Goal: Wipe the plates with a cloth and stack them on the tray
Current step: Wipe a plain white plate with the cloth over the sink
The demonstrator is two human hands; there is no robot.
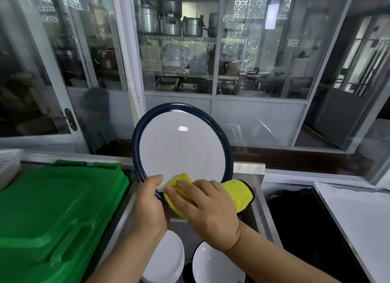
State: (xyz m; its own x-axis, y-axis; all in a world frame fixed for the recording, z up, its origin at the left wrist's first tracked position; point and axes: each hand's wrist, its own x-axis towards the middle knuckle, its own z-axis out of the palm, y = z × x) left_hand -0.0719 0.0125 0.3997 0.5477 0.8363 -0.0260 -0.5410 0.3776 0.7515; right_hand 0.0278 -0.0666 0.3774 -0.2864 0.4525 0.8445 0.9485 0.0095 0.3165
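A white plate with a dark blue rim (181, 143) stands tilted upright in front of me. My left hand (150, 204) grips its lower left rim, thumb on the face. My right hand (206, 211) holds a yellow cloth (238, 194) and presses it against the plate's lower edge. Below my arms sit a stack of white plates (166, 259) and a white blue-rimmed plate (215, 266). A white tray (363, 215) lies at the right.
A green plastic crate lid (54, 215) fills the left. A white basket (8, 164) stands at the far left. A steel counter edge (249, 166) runs behind the plate, and a dark bin (299, 225) sits beside the tray. Glass partitions stand behind.
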